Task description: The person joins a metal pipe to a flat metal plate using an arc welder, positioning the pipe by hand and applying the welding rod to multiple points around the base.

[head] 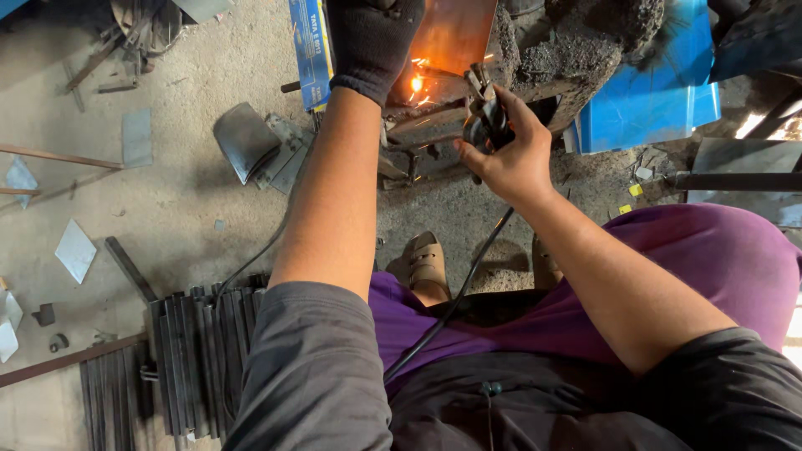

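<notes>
Right hand [510,154]: bare, fingers curled tight around the dark handle of a welding electrode holder [484,117]. The holder stands upright in the grip, its clamp end rising above the knuckles and pointing at the glowing weld point [416,83]. A black cable [455,305] runs from the underside of the fist down across the lap.

Left hand [372,38]: in a dark knit glove, raised at the top edge of the view just left of the sparks. The fingertips are cut off by the frame, so whether they grip anything cannot be told (the hand lies against the edge of a flat metal sheet [455,33] lit orange by the arc).

Work position: the spark sits between the two hands, on rusty steel bars [422,125] laid on the ground. The holder's tip is near the glow; contact with the bar cannot be confirmed through the glare.

Surroundings: a crusted, slag-covered block [568,50] stands directly right of the weld, with a blue panel [660,104] behind it. A blue carton [309,50] lies left of the gloved wrist. A curved grey plate [244,140] and scrap offcuts rest on the concrete floor [192,209] further left. A stack of flat steel strips [196,359] lies beside the left elbow. Sandalled feet [426,267] are planted below the work, close to the bars.
</notes>
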